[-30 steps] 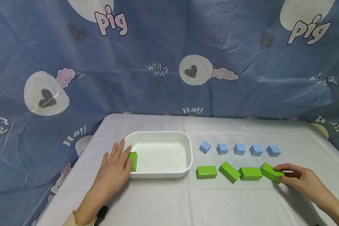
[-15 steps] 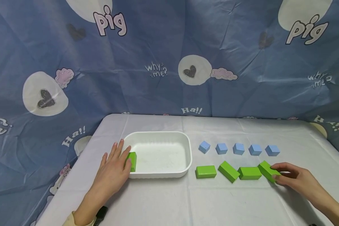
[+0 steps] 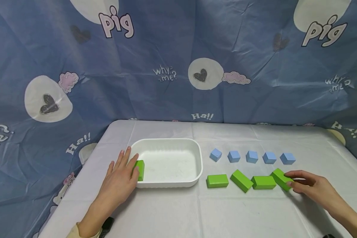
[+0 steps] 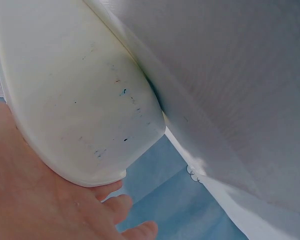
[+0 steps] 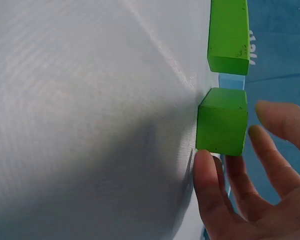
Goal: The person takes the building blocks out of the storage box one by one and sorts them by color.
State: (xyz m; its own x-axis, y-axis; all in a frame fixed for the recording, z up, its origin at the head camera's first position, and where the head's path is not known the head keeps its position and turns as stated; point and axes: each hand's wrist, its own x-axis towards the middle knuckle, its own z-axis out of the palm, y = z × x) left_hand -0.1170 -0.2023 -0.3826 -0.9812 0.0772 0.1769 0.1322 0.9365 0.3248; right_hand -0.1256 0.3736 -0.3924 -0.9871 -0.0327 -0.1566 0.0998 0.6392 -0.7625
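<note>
In the head view my left hand (image 3: 119,178) lies spread over the left end of a white tray (image 3: 166,184), fingers straight against its side. A green block (image 3: 141,169) stands inside at that end, partly hidden by the hand. The left wrist view shows the outside of the tray (image 4: 85,100) with the hand beside it. At the right my right hand (image 3: 312,186) is at the rightmost green block (image 3: 281,180), which sits slanted on the table. In the right wrist view its fingers are loosely spread around that block (image 5: 222,125), with a gap at one fingertip.
Green blocks (image 3: 217,181) lie in a front row, the second one (image 3: 241,180) slanted and the third one (image 3: 263,182) beside the rightmost. Behind them runs a row of several blue cubes (image 3: 234,156). A blue printed cloth (image 3: 166,43) hangs behind the white table (image 3: 241,218).
The rightmost green block has shifted slightly left and turned, now close to its neighbour. My right hand moved left with it, its fingers now nearer the block's edge. My left hand has stayed put.
</note>
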